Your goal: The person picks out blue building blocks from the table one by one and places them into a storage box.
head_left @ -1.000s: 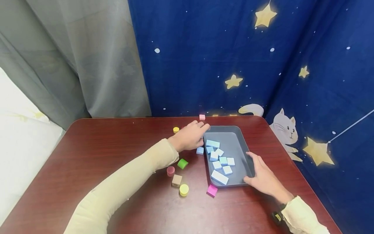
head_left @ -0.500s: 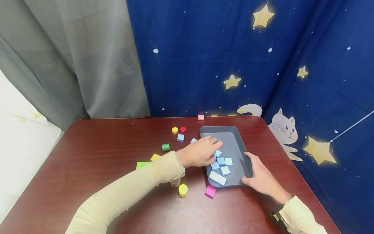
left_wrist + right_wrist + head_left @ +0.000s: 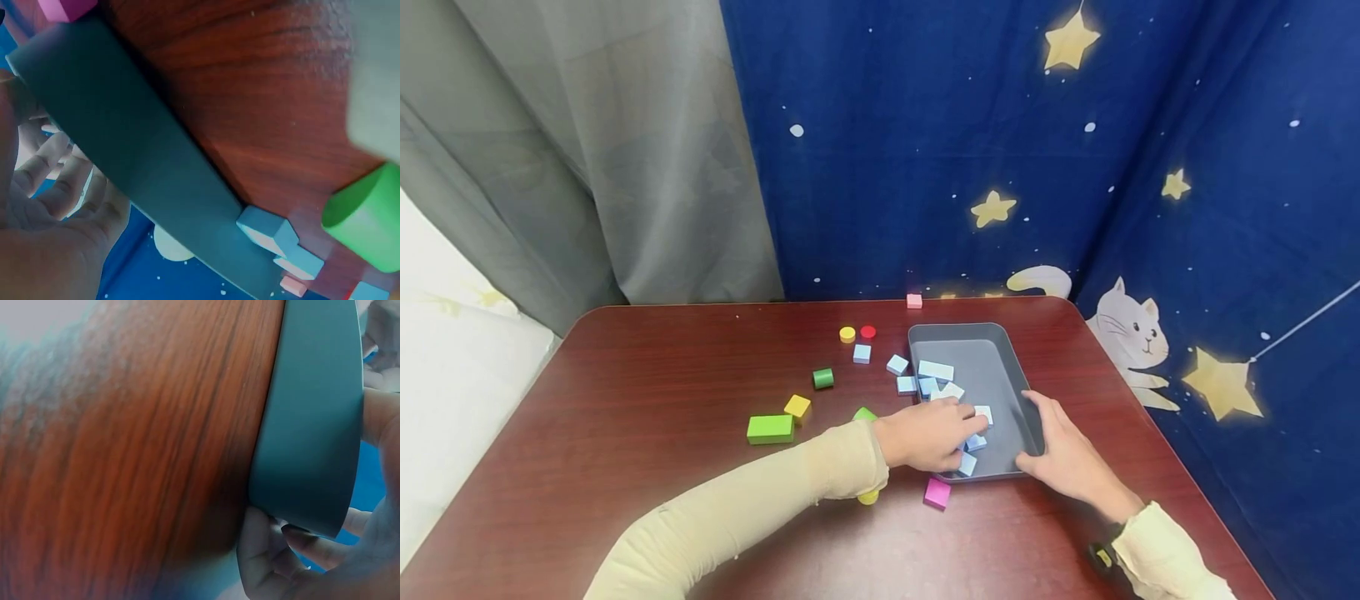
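Note:
A dark grey tray holds several pale blue blocks, a long one among them. My left hand reaches over the tray's left rim, fingertips down among the blocks near the front. It hides some of them. In the left wrist view, the left hand's fingers spread loosely behind the tray wall, and their tips are partly hidden. At the front right corner my right hand holds the tray, thumb at the front edge and fingers along the right side. The right wrist view shows fingers curled around that corner.
Just left of the tray lie loose blue blocks. Farther left are a green cylinder, a yellow block and a long lime block. A magenta block sits before the tray; a pink one lies at the table's far edge.
My left hand has moved from outside the tray's left rim into the tray, then toward its front. Blocks near its fingers have shifted. The right hand has stayed at the corner.

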`<state>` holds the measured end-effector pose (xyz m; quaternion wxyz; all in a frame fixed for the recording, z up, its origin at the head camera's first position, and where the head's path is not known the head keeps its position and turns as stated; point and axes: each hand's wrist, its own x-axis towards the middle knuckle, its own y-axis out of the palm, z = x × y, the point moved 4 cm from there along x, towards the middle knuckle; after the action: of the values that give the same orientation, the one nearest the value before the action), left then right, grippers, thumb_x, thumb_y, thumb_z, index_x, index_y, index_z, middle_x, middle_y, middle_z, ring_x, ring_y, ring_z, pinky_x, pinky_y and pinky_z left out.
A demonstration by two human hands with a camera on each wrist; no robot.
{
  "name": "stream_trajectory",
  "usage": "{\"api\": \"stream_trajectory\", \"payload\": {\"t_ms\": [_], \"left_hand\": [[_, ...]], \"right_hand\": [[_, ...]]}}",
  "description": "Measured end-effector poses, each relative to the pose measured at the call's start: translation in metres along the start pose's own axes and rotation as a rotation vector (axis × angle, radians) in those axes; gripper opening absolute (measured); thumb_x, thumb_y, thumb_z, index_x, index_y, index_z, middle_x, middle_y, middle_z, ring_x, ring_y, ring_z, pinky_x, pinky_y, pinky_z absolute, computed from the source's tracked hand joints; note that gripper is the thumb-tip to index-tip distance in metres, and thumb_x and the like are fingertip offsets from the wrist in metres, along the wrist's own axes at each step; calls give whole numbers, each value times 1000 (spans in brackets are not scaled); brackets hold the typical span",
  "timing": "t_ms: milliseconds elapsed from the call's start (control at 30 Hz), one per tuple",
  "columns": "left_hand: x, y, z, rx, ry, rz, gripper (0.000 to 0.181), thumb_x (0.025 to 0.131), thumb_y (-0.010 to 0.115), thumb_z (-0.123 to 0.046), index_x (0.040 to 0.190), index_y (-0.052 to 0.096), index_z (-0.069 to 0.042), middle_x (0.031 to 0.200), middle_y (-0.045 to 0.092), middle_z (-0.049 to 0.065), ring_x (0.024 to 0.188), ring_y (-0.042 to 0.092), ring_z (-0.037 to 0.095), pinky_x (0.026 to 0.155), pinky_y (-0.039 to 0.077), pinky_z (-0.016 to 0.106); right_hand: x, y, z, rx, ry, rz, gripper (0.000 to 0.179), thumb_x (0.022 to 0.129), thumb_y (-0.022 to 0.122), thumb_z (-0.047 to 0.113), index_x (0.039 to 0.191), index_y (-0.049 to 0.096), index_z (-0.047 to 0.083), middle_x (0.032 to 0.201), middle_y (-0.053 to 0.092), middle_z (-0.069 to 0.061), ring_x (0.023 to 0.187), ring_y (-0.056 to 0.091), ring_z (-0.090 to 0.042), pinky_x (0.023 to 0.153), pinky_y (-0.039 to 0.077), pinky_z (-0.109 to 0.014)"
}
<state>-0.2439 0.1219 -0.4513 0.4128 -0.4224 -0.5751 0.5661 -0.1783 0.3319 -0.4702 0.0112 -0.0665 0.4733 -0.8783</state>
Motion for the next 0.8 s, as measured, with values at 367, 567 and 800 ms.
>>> {"api": "stream_trajectory", "payload": {"t_ms": [367,567,800], "left_hand": [[6,1,-5,-49,-41,75,42,101,77,-30,136,57,-17,111,69,1,92,67,11,87,56,21],[11,-5,-8,-17,-64,90,43,101,76,-31,138,60,-15,109,70,2,86,67,9,83,58,22],[22,-5,-9,5,-84,100,43,104,75,-29,143,61,-15,124,69,4,91,70,11,89,59,23]], "right_hand": [[-1,-1,2,0,-1,6,91,84,84,11,161,37,-1,152,49,-29,127,58,-47,103,53,-69],[-2,-1,3,1,4,10,92,84,86,12,161,37,0,151,49,-28,126,59,-45,101,54,-68],[-2,-1,3,-6,-16,-7,91,83,85,12,160,39,0,149,51,-27,121,61,-41,97,55,-62]]}}
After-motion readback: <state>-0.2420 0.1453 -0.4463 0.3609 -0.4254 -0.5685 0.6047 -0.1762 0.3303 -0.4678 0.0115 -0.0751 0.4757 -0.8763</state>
